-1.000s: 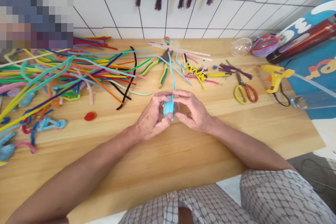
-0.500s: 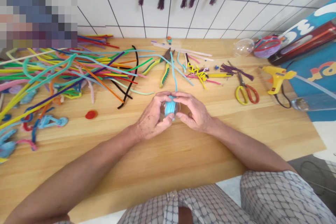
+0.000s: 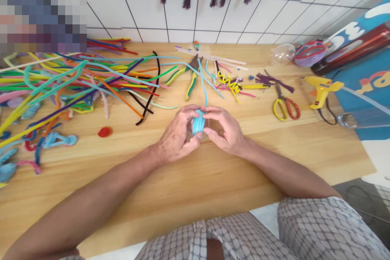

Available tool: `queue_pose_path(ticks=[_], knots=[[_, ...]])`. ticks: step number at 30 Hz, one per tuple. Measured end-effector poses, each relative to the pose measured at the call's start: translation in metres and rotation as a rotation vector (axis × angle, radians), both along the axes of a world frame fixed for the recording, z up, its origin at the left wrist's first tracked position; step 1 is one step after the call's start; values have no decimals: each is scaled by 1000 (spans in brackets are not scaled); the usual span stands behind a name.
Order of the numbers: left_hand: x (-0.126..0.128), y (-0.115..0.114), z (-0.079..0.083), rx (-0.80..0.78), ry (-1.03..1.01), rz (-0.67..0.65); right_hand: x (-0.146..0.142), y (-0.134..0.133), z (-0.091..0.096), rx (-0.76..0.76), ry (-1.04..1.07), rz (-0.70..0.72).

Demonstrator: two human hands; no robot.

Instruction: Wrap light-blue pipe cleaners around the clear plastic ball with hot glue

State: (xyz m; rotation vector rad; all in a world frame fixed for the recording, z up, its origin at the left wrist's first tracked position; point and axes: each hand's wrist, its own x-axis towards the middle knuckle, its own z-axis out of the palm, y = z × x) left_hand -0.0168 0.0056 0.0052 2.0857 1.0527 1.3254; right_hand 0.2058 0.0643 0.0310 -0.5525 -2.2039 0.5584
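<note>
Between both hands is a clear plastic ball [image 3: 189,126] with light-blue pipe cleaner [image 3: 199,122] wound round its middle in several turns. My left hand [image 3: 178,136] grips the ball from the left, thumb below and fingers above. From the right, my right hand [image 3: 226,132] holds it with the fingertips at the top and the thumb near the bottom. A loose end of the pipe cleaner [image 3: 203,85] runs up from the wrap, away from me, towards a pair of pliers [image 3: 191,77] with yellow-green handles.
Many coloured pipe cleaners [image 3: 100,81] are heaped at the left, with a red disc [image 3: 105,131] nearer me. To the right lie scissors [image 3: 284,107] and a yellow glue gun [image 3: 321,89]. A clear ball [image 3: 282,54] and a wrapped ball [image 3: 310,53] stand at the back right.
The wrapped ball has turned slightly in my fingers, and the loose pipe cleaner end leans a little further right. Both hands keep their hold in nearly the same place.
</note>
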Motion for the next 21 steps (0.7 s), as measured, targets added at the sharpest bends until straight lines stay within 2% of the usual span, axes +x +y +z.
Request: queue_pose_path(ticks=[8,21], knots=[[2,1,6,42,42,-5,-1,-3,4,-79,16,-25],[2,1,6,66,67,7,-3,-4,5,-77,25,-51]])
